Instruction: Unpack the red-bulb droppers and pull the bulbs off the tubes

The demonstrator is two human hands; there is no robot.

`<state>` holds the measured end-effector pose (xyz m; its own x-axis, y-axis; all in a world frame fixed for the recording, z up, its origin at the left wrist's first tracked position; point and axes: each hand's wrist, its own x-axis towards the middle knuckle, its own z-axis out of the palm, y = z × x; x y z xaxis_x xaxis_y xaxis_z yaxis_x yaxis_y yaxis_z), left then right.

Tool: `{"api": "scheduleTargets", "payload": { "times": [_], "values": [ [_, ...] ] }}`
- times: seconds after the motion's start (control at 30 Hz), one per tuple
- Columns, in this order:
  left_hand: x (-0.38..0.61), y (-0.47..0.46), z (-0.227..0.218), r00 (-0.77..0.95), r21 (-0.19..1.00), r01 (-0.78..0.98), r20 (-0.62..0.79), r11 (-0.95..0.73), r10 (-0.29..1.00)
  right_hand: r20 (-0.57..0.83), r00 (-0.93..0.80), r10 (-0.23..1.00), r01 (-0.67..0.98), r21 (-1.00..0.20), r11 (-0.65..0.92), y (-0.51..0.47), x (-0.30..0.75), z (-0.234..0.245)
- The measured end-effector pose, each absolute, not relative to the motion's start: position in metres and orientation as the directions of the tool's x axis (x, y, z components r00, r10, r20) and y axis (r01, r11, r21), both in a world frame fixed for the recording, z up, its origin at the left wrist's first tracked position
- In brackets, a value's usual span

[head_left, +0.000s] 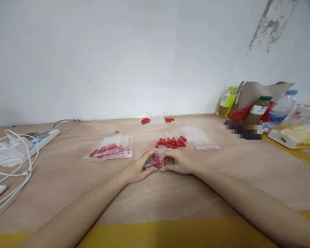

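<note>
Pinching the bag (pixel 156 161) between left hand (pixel 138 168) and right hand (pixel 179 162), fingers pressed onto it, mid-table (pixel 155 196). Loose droppers (pixel 172 140) just beyond, filled bags (pixel 111 148) off left.

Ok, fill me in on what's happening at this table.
A person holds a small clear bag of red-capped droppers between the left hand and right hand on the wooden table. Just beyond it lie loose droppers, with filled bags to the left and empty bags to the right.
</note>
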<state>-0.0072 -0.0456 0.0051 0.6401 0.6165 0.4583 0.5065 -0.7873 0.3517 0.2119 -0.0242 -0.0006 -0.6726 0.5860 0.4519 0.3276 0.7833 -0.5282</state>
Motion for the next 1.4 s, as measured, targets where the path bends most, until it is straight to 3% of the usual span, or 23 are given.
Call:
{"api": "scheduleTargets", "payload": {
  "times": [0.2, 0.33, 0.47, 0.67, 1.07, 1.27, 1.4],
  "values": [
    [-0.009, -0.046, 0.004, 0.647, 0.364, 0.507, 0.438, -0.782, 0.624, 0.320, -0.778, 0.541, 0.190, -0.701, 0.688, -0.023, 0.220, 0.007],
    [-0.008, -0.048, 0.006, 0.642, 0.362, 0.505, 0.450, -0.784, 0.621, 0.339, -0.732, 0.591, 0.156, -0.761, 0.629, -0.025, 0.216, 0.004],
    [-0.007, -0.049, 0.007, 0.629, 0.361, 0.513, 0.460, -0.779, 0.627, 0.360, -0.627, 0.691, 0.250, -0.747, 0.616, -0.032, 0.209, 0.003],
    [-0.008, -0.047, 0.005, 0.629, 0.348, 0.505, 0.479, -0.790, 0.613, 0.353, -0.609, 0.710, 0.391, -0.646, 0.656, -0.037, 0.203, 0.008],
    [-0.008, -0.047, 0.006, 0.642, 0.357, 0.515, 0.442, -0.779, 0.627, 0.347, -0.530, 0.774, 0.364, -0.731, 0.577, -0.022, 0.223, 0.006],
    [-0.009, -0.046, 0.005, 0.645, 0.357, 0.511, 0.441, -0.782, 0.624, 0.323, -0.571, 0.755, 0.371, -0.718, 0.588, -0.024, 0.223, 0.008],
    [-0.009, -0.046, 0.006, 0.643, 0.362, 0.511, 0.441, -0.780, 0.626, 0.234, -0.547, 0.804, 0.300, -0.842, 0.449, -0.019, 0.230, 0.013]
  ]
}}
